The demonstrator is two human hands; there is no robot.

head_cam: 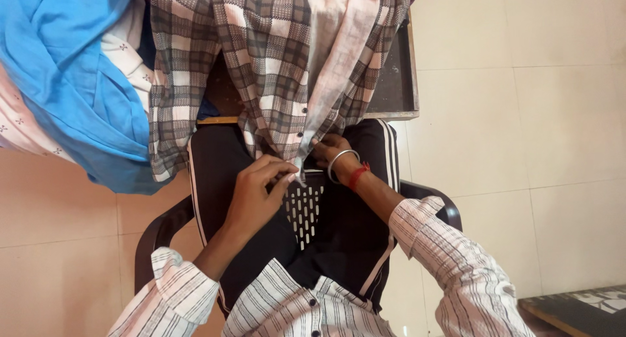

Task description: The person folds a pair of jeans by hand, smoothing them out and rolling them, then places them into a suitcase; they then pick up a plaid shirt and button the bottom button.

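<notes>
Both hands (pixel 261 190) (pixel 331 152) pinch plaid shirt (pixel 274 56) hanging lengthwise downward.

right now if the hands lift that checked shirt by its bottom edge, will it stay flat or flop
The checked shirt would probably flop: it already hangs in soft folds off the table edge. It looks thin and light, pinched easily by the left hand and right hand. Unlikely to slip.

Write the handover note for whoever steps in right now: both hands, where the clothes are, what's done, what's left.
Left hand: fingertips pinch the lower front edge of the plaid shirt.
Right hand: grips the same edge just beside it; bangle and red thread on the wrist.
Shirt hangs off the dark table onto the lap, above the black chair.
Blue cloth lies piled to the left.
Done: shirt front is in hand.
Left: front is open at the bottom; buttons look unfastened.
</notes>
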